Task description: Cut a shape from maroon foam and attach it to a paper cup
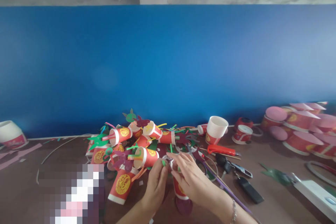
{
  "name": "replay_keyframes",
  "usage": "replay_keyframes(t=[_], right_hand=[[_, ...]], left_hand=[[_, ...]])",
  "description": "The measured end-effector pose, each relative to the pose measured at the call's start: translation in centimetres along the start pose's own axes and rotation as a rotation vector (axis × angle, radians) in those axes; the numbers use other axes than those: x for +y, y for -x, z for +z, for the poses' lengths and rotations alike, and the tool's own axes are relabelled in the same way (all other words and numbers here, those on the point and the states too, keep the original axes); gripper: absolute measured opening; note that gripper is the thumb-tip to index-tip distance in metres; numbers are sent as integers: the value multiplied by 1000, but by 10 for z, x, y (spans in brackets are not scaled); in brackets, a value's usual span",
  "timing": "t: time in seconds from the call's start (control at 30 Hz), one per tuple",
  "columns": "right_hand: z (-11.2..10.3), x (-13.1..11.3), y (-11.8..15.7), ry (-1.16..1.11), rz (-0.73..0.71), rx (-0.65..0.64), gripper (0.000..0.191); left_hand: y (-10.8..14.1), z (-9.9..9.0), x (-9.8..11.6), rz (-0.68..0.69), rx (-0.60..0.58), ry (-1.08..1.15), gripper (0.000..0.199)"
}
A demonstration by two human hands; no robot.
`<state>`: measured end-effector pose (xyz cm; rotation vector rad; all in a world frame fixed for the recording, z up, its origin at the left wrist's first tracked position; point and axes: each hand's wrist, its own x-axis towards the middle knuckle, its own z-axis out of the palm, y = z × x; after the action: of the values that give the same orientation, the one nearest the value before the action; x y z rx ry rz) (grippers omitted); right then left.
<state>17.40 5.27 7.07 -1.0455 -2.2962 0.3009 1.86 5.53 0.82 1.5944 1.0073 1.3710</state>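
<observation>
In front of me a red paper cup (179, 189) with a white rim and yellow print lies between my hands, partly covered by them. My right hand (189, 176) grips it, fingers bent over its rim end. A dark purple rounded piece (183, 205) shows at the cup's near end. My left hand (156, 179) is closed beside the rim, thumb and forefinger pinching a small green strip (164, 163). How the strip joins the cup is hidden by the fingers. Just left lies a similar red cup (124, 184) with a yellow emblem.
Several decorated cups (149, 157) are heaped behind my hands. White cups (217, 126) stand stacked at back right, near an orange-red cutter (222, 150), keys (224, 163) and a black fob (249, 189). Pink-topped cups (301, 141) crowd the right. A blue panel (168, 66) rises behind.
</observation>
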Motion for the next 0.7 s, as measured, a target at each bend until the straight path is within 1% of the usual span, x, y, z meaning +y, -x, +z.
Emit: replay_keyframes(t=[0.07,0.1,0.17,0.2,0.23,0.3,0.37,0.43,0.5,0.53,0.6,0.63,0.7], right_hand=[[2,3,1,-64,35,41,47],[3,5,1,-105,59,60,47],[6,7,2,-187,104,84,47],[8,8,3,-221,122,88,47],[9,8,4,-249,133,84,47],[11,6,4,-281,140,65,47],[12,5,3,-280,151,68,47],[12,5,2,-287,199,123,46],[11,7,-1,-325,270,185,40],[9,8,-2,-342,300,194,35],[6,9,-5,-332,327,170,22],[4,8,-6,-304,330,155,19],[1,7,-7,-248,333,152,18]], left_hand=[[3,2,1,-8,-35,67,26],[4,3,1,-37,-56,92,31],[6,5,-1,-65,-129,141,41],[7,7,-3,-74,-173,168,49],[7,8,-4,-70,-192,183,60],[7,11,-4,-100,-158,160,76],[6,13,-1,-154,-100,159,78],[4,13,2,-201,-55,221,77],[2,12,5,-224,-51,302,79],[2,11,5,-226,-57,333,81],[2,11,5,-228,-67,373,83],[2,11,5,-234,-67,388,84],[3,12,5,-256,-62,429,85]])
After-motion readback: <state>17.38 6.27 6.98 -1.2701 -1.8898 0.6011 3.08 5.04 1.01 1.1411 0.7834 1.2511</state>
